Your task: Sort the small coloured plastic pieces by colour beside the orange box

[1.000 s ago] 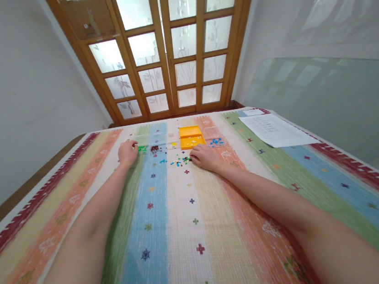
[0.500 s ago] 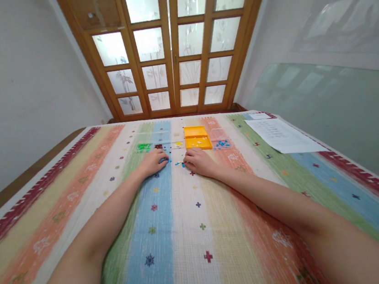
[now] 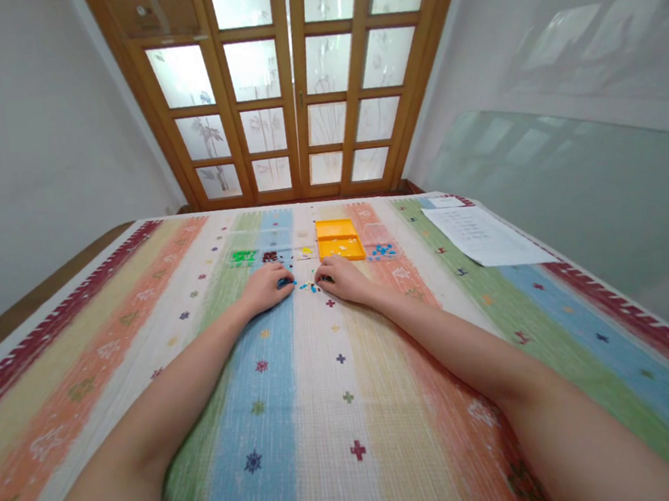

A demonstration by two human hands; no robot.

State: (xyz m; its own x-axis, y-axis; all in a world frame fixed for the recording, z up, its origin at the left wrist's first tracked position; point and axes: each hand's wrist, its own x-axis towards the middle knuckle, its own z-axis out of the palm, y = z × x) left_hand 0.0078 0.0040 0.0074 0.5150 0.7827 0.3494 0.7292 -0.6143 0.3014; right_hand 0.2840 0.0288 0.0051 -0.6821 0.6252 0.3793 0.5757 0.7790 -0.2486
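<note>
My left hand [image 3: 267, 286] rests on the cloth with its fingers curled together, and blue bits show at its fingertips. Across from it, my right hand [image 3: 344, 278] has its thumb and fingers drawn together; whatever they hold is too small to name. A scatter of tiny blue, yellow and dark pieces [image 3: 308, 287] lies on the white stripe between both hands. Just beyond the hands stands an opened orange-yellow box [image 3: 339, 228] with pale pieces inside its near half.
Behind the hands are clear trays with green pieces [image 3: 243, 257], dark brown pieces [image 3: 270, 257], yellow pieces [image 3: 306, 251] and blue pieces [image 3: 382, 251]. A printed sheet [image 3: 482, 236] lies at the right on the striped tablecloth [image 3: 324, 414]. Glazed wooden doors [image 3: 295, 109] stand behind the table.
The whole view has shifted slightly. My right fingers sit a little farther back from the loose pieces, and more of those pieces show between the hands. My left hand stays nearly in place.
</note>
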